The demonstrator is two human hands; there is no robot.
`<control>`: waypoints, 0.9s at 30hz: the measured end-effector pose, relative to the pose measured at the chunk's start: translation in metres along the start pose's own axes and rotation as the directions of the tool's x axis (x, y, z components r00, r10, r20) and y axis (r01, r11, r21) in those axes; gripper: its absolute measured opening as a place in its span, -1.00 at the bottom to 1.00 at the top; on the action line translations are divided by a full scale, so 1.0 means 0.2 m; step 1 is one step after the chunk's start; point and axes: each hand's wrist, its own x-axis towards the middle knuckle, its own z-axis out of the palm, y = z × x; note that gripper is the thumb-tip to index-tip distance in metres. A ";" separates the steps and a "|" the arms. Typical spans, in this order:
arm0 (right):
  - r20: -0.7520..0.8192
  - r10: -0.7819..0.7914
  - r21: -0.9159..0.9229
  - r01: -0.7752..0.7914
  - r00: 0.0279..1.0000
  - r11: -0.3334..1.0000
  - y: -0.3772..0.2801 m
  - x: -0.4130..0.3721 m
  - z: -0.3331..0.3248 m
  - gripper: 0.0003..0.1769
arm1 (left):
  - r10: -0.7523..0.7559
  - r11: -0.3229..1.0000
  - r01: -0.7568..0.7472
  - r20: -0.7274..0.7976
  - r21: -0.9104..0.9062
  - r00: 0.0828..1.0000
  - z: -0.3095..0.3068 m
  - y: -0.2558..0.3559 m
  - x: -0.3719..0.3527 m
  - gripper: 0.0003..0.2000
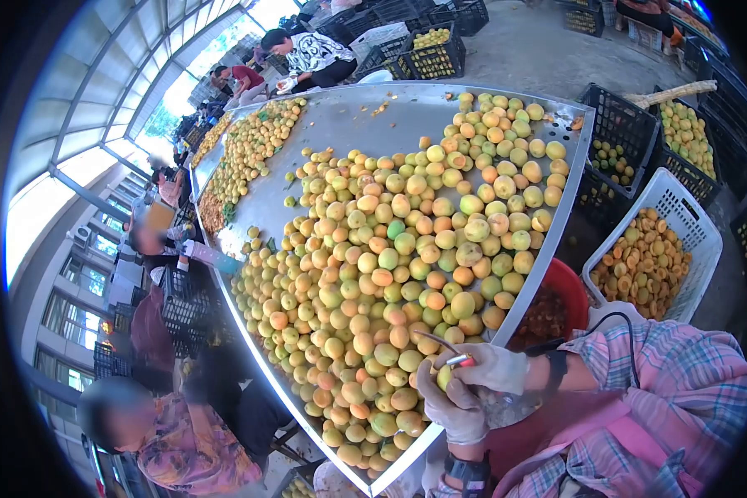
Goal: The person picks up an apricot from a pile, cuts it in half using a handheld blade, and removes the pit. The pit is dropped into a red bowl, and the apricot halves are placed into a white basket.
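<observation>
Both my hands wear whitish gloves and meet over the near right corner of a metal table. My left hand is closed around a yellow-green fruit. Against that fruit, my right hand grips a small tool with a red and silver handle; a thin curved brown piece sticks out beyond it. Its blade, if any, cannot be made out. Just beyond the hands lies a large heap of yellow and orange fruit on the table.
A red bucket with dark contents stands right of the table, beside a white basket of halved fruit. Black crates stand behind. One person sits at the left; others sit along the far side.
</observation>
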 end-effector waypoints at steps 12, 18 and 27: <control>0.025 0.232 -0.047 -0.230 0.973 0.972 -0.08 -0.06 0.00 -0.56 | 0.008 0.993 -0.014 -0.052 -0.114 0.999 0.04 -0.04 -0.04 -0.55; 0.042 -0.069 -0.072 0.072 0.997 0.995 0.19 0.01 -0.01 -0.54 | -0.026 0.977 0.025 -0.003 -0.214 1.000 0.04 0.06 -0.06 -0.55; -0.060 -0.125 -0.310 0.100 0.990 0.945 0.15 -0.03 0.06 -0.47 | -0.228 0.831 0.221 0.050 -0.510 0.972 0.08 -0.12 -0.11 -0.61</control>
